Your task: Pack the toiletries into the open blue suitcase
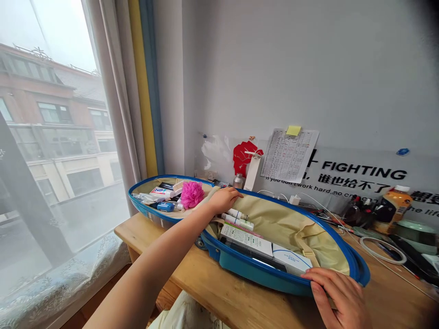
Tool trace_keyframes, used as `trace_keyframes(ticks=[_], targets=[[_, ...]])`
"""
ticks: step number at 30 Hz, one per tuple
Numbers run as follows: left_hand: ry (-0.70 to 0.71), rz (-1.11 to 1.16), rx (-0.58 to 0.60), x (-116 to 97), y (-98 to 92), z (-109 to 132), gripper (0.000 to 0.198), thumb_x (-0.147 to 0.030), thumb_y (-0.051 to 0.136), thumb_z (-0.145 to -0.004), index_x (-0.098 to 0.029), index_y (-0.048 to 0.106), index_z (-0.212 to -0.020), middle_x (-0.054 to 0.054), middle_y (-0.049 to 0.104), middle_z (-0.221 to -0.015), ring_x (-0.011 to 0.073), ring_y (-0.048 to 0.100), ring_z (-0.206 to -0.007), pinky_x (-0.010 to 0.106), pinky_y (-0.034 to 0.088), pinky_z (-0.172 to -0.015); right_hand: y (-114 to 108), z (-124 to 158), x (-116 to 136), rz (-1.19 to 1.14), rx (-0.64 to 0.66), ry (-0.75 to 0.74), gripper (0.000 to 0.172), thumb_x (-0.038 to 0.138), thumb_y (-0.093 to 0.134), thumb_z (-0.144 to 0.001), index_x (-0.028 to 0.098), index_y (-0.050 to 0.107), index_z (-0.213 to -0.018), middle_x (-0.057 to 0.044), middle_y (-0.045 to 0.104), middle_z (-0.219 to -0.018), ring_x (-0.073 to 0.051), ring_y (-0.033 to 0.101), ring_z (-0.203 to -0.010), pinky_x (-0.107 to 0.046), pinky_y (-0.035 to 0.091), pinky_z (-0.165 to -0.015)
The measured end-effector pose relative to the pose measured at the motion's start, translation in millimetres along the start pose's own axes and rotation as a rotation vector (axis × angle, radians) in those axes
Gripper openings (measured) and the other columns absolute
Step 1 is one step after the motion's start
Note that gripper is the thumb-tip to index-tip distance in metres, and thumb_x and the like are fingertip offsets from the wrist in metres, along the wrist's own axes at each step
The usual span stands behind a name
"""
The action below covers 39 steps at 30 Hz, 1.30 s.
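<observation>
A blue hard-shell suitcase (260,269) lies spread out on the wooden desk, its two halves side by side. My left hand (224,199) rests over the middle of it, fingers stretched towards the far rim. At the near right corner my right hand (338,292) holds the rim, fingers over the edge and thumb outside. The right half holds white boxes (291,259) along the near wall and white tubes (238,221). In the left half lie a pink bath puff (192,195), a toothpaste box (162,192), a blue bottle (165,207) and other small items.
On the desk's right are an orange drink bottle (393,210), a green-lidded jar (416,235), a white cable ring (382,250) and pens. A small clear bottle (238,180) stands behind the suitcase. Curtains (120,91) and a window flank the left side.
</observation>
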<state>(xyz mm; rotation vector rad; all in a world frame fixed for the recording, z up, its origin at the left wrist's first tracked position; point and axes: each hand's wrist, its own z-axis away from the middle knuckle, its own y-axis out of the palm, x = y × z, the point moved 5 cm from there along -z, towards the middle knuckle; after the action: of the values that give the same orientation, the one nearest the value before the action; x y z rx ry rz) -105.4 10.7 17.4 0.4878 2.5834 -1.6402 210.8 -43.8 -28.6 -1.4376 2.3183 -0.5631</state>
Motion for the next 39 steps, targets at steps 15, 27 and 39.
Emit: trace_keyframes(ticks=[15,27,39], targets=[[-0.514,0.045,-0.294,136.6,-83.3,133.4,0.031,-0.040,0.041,-0.086,-0.020,0.059,-0.101,0.009,0.066,-0.106,0.0242,0.063,-0.096,0.044,0.049,-0.092,1.2,-0.1,-1.7,-0.016,-0.010,0.032,0.023,0.034,0.045,-0.094,0.025,0.066,-0.090,0.002,0.068,-0.081,-0.013,0.063,-0.076,-0.029,0.040,-0.073],[-0.612,0.156,-0.138,138.0,-59.1,114.6,0.070,-0.038,0.079,-0.061,-0.021,0.052,-0.123,0.010,0.056,-0.131,0.0241,0.055,-0.118,0.035,0.047,-0.097,-1.6,-2.1,-0.2,-0.004,-0.017,0.032,0.025,0.034,0.044,-0.094,0.025,0.063,-0.081,0.002,0.069,-0.079,-0.014,0.063,-0.073,-0.030,0.039,-0.071],[-0.705,0.094,-0.618,116.5,-110.1,101.5,0.031,-0.018,0.059,-0.076,-0.015,0.054,-0.106,0.004,0.057,-0.098,0.0187,0.056,-0.092,0.037,0.048,-0.086,7.8,11.2,-8.9,-0.026,0.001,0.077,0.026,0.038,0.044,-0.095,0.025,0.065,-0.084,0.000,0.068,-0.082,-0.015,0.061,-0.079,-0.031,0.039,-0.074]])
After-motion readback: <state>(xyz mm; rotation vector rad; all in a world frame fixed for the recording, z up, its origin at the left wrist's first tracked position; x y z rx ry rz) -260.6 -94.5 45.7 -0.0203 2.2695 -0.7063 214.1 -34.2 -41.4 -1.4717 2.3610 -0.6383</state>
